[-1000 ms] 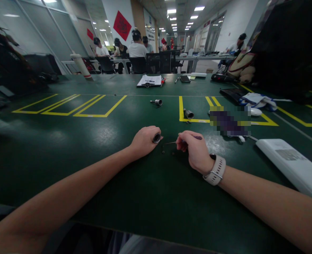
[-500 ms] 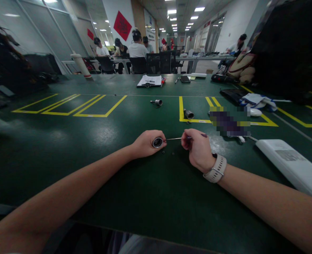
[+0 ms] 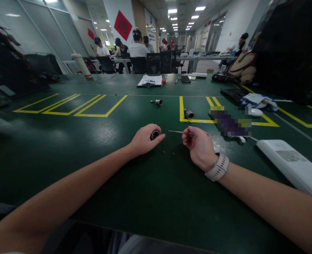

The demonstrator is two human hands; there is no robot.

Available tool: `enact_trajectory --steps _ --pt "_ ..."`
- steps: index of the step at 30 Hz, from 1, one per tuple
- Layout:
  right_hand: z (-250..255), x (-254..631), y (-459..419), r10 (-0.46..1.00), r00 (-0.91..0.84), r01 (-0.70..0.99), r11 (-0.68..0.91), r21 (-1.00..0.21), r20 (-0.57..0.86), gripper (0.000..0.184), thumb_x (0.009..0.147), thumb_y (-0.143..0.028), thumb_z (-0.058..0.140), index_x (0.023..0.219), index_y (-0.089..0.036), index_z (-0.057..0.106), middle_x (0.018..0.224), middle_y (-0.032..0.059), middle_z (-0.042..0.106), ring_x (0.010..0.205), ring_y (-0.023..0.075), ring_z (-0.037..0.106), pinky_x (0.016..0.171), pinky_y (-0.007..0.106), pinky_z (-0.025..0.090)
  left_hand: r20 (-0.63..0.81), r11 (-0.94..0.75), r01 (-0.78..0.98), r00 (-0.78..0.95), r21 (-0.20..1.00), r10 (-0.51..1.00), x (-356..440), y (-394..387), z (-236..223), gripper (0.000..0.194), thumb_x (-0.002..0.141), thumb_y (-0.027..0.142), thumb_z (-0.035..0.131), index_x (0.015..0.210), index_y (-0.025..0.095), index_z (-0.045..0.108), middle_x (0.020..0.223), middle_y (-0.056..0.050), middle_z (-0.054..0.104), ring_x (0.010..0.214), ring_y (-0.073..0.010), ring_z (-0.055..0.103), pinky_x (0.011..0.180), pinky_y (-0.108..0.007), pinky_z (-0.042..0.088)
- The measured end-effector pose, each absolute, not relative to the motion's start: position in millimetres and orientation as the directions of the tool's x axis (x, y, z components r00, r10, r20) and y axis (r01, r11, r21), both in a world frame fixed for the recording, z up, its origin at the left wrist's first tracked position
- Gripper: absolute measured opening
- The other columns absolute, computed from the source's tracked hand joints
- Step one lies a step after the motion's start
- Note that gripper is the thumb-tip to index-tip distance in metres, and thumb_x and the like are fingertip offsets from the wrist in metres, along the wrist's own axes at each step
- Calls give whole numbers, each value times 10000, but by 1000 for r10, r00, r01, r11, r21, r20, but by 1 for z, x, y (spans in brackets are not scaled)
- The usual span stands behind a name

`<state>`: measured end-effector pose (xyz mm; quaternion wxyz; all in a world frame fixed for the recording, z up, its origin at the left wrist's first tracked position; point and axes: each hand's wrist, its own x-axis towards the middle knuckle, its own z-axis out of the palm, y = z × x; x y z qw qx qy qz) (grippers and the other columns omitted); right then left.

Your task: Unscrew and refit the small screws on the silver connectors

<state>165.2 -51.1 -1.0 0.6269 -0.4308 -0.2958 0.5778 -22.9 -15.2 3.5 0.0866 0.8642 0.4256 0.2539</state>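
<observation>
Green table (image 3: 145, 197): near edge low in frame, well below both hands.
Left hand (image 3: 146, 139): mid-frame, grasping a metal cylinder (image 3: 155, 135), mouth toward camera.
Right hand (image 3: 199, 145): right of centre, gripping a thin-shafted tool (image 3: 175, 132); shaft near level, tip leftward, short of the cylinder.
Gap: between the hands, small rings (image 3: 163, 152) below.

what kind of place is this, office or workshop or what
Probably an open-plan office or training room used for bench work: a long green table marked with yellow tape, people seated at desks beyond it, and rows of ceiling lights.
</observation>
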Motion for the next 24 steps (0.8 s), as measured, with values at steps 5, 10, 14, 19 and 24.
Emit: enact_trajectory --steps 5,10,14,19,24 --pt "-1 164 -50 978 161 -469 -42 -882 -132 119 690 -249 583 598 -173 578 542 -15 546 497 101 470 476 246 338 307 -719 630 650 294 695 -21 -15 4 211 871 241 430 970 140 587 893 -71 598 821 -183 536 733 -324 426" --pt "2 161 -49 974 178 -471 -42 -881 -141 131 678 -250 567 578 -165 564 507 -26 540 462 85 456 451 229 313 209 -767 604 738 218 641 -13 -21 12 365 918 384 334 910 134 599 906 -84 570 838 -192 517 750 -335 414" --pt "2 160 -48 971 190 -475 -37 -879 -143 125 673 -248 560 579 -166 560 493 -36 538 447 79 453 449 226 313 130 -783 605 773 143 621 0 -39 19 498 828 594 402 889 132 580 851 -70 555 779 -199 497 658 -314 403" --pt "2 161 -47 971 195 -475 -33 -879 -141 131 669 -247 557 565 -167 552 483 -36 533 440 79 448 443 226 306 104 -835 549 829 38 550 14 -68 19 251 893 346 412 855 150 564 854 -56 565 749 -174 488 612 -281 381" --pt "1 161 -48 976 180 -458 -23 -889 -118 143 670 -262 570 565 -165 563 485 -31 538 452 83 448 449 227 301 52 -890 454 889 43 456 19 -85 20 156 859 207 434 814 147 571 798 -44 573 702 -155 485 589 -264 379"
